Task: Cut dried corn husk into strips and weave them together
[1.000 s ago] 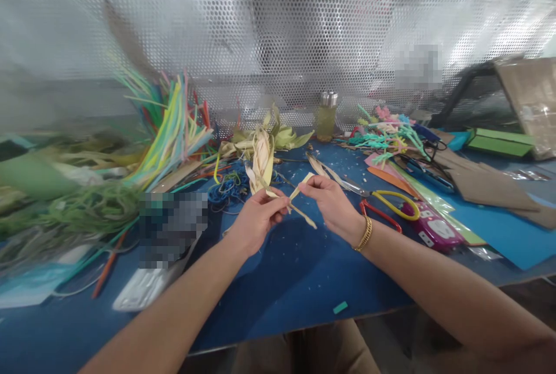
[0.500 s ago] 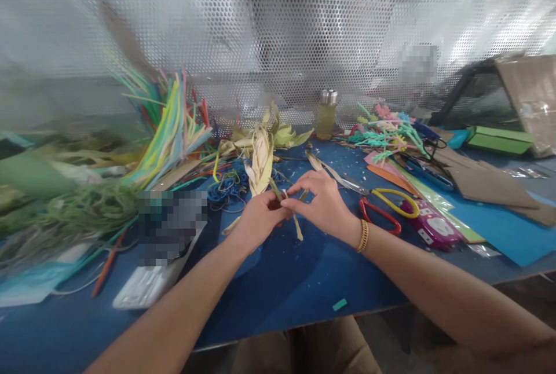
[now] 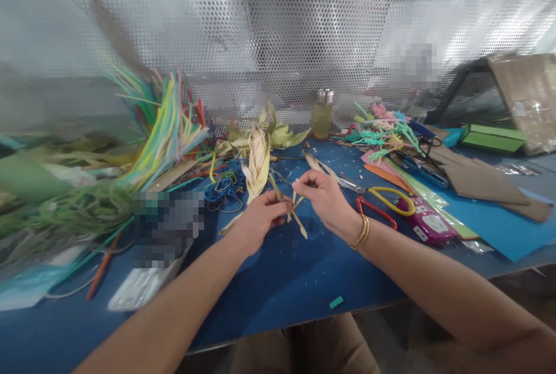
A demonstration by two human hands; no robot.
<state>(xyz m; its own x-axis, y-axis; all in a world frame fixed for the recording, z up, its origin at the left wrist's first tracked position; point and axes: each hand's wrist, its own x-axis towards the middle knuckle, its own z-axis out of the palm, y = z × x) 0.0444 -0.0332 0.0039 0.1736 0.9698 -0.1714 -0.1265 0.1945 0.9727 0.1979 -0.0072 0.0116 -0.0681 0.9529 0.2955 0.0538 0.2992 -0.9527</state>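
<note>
My left hand (image 3: 259,220) and my right hand (image 3: 326,199) meet over the blue table (image 3: 278,281), both pinched on thin pale dried leaf strips (image 3: 294,212) that cross between the fingers. One strip end hangs down toward the table. A gold bracelet (image 3: 361,233) circles my right wrist. Just behind the hands lies a bunch of dried husk leaves (image 3: 257,161).
Scissors with red and yellow handles (image 3: 382,203) lie right of my right hand, beside a pink case (image 3: 428,224). Coloured strips (image 3: 167,131) fan out at the left, green fibre (image 3: 73,212) below them. A small jar (image 3: 322,113) stands before the perforated metal screen (image 3: 304,38). Brown card (image 3: 482,180) lies at right.
My hands closed together over the strips, then my right hand drew up and slightly apart again, still pinching them. The view shifted a little.
</note>
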